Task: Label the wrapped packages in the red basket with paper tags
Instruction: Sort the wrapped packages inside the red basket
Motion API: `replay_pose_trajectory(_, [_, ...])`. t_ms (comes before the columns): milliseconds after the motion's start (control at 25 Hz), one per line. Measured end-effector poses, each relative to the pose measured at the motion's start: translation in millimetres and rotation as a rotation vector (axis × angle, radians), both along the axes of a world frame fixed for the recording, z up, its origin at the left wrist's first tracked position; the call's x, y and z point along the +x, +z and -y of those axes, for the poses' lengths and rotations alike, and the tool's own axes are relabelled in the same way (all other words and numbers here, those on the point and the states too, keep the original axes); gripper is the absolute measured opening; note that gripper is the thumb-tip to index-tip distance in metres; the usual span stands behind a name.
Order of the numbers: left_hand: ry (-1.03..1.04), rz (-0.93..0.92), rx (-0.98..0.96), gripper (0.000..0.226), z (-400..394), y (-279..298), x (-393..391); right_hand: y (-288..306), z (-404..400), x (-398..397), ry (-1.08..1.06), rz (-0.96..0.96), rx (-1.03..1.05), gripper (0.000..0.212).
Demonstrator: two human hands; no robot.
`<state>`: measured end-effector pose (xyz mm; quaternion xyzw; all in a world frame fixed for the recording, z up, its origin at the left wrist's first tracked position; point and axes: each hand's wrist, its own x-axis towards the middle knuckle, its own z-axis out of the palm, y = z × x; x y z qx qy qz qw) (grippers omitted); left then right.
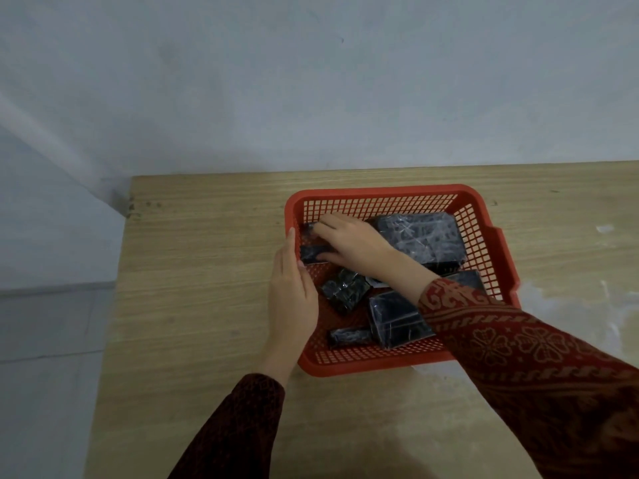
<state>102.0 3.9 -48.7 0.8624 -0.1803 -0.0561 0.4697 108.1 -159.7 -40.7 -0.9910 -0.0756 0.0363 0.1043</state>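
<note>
Red basket (377,191), set on table (193,271): several dark wrapped packages (422,236) held inside, none seen tagged; no paper tags in view. Labelling judged barely begun. Flat package (313,254) in far left corner is gripped by right hand (352,242). Left hand (292,299) is laid straight-fingered on the left rim. Some packages are hidden by the right sleeve (484,326).

The right hand (349,243) hides most of the far-left package (313,254) beneath it.

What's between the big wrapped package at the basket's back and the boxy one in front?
In the head view, the wrist of the right hand crosses that gap, over a white scrap too hidden to identify.
</note>
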Motion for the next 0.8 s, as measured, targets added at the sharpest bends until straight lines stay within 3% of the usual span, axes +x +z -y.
replay_pose_trajectory(240, [0.002,-0.014,0.009,0.052,-1,0,2,-11,-17,4,-0.073,-0.127,-0.017,0.044])
replay_pose_trajectory(560, [-0.003,-0.023,0.009,0.053,0,-3,2,-7,4,4,-0.157,-0.170,0.127,0.029])
replay_pose_trajectory(800, [0.002,-0.049,0.000,0.052,-1,-3,1,-12,-1,0,-0.163,-0.142,-0.052,0.025])
